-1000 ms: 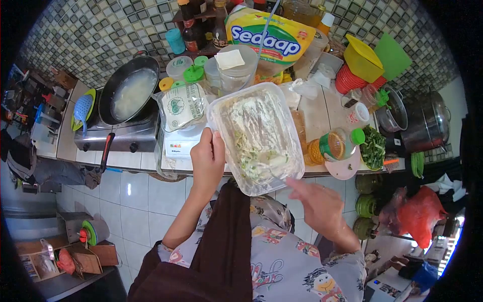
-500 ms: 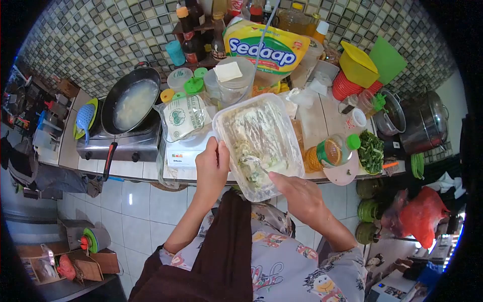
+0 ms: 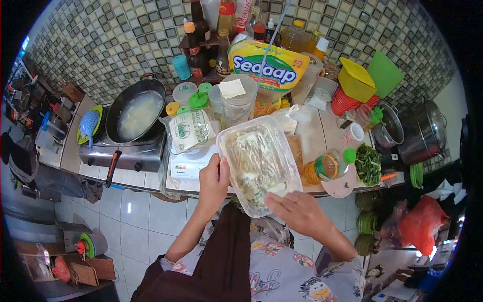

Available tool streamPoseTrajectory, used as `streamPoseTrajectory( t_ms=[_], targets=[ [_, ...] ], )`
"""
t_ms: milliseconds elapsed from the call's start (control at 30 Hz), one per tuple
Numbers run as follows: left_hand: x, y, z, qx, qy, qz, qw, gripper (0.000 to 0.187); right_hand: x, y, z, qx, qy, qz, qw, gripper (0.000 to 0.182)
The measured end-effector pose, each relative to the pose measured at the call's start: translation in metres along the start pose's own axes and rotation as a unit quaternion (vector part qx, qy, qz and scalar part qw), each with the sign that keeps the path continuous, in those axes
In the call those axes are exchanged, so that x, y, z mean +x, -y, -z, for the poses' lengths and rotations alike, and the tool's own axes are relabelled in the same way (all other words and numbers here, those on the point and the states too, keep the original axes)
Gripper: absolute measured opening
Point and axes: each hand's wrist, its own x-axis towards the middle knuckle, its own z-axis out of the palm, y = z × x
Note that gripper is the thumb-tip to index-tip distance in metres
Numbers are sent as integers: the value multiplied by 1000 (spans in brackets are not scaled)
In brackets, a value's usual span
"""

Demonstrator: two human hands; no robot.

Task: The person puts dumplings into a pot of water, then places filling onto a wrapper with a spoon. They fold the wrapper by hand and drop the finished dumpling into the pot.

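Observation:
A clear rectangular plastic container [image 3: 259,151] is tilted over the counter's front edge, with white flour-like coating and a green-white mixture at its near end. My left hand [image 3: 215,182] grips its left rim, thumb over the edge. Inside the near end, the fingers of my right hand [image 3: 297,211] are closed round a metal spoon [image 3: 261,190], whose tip is blurred in the mixture. Behind the container stand a clear tub with a white paper on it [image 3: 232,89] and a yellow Sedaap pouch [image 3: 269,68].
On the left, a black pan [image 3: 136,109] with pale liquid sits on a gas stove [image 3: 123,156]. A white scale [image 3: 188,166] carries a plastic packet [image 3: 190,132]. To the right are an oil bottle [image 3: 327,166], chopped greens [image 3: 369,165] and metal pots [image 3: 422,131].
The container and both hands appear slightly lower in view. My right hand has moved the spoon toward the container's near end. The view has tilted up a little, showing more of the shelf bottles.

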Motion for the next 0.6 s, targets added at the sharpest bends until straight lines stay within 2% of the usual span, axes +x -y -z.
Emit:
streamPoseTrajectory(
  t_ms=[133, 233, 333, 533, 600],
  targets=[
    [2, 5, 1, 3, -2, 0, 1000, 23, -9, 9, 13, 43, 42, -4, 998, 39],
    [2, 1, 0, -11, 12, 11, 1000, 22, -14, 9, 32, 74, 17, -60, 995, 39],
    [3, -3, -2, -13, 7, 0, 1000, 22, -17, 11, 50, 86, 6, -67, 994, 38],
    [6, -2, -2, -9, 7, -5, 1000, 21, -16, 12, 32, 99, 47, -55, 992, 40],
    [7, -5, -2, -19, 6, -6, 1000, 21, -11, 14, 19, 99, 23, -77, 992, 39]
  ],
)
